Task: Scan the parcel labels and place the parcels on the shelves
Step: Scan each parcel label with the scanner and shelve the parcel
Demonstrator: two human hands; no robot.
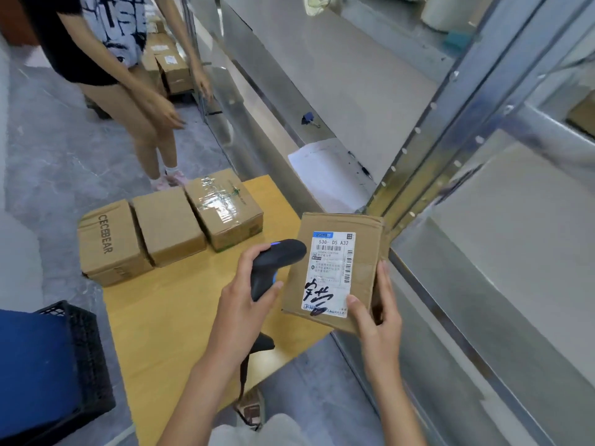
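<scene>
My right hand (376, 317) grips the near right corner of a flat cardboard parcel (367, 249), holding it above the edge of the wooden table (180, 317). Its white shipping label (331, 272) faces up, with a barcode and black handwriting on it. My left hand (241, 304) holds a black handheld scanner (273, 262) by its handle, the head pointing at the label from the left. Three more cardboard parcels (167, 223) lie side by side at the table's far end.
Metal shelves (370, 85) run along the right, with a sheet of paper (325, 169) and a binder clip (309, 120) on the nearer board. Another person (128, 91) stands at the far left by stacked boxes (167, 62). A black crate (80, 355) sits at lower left.
</scene>
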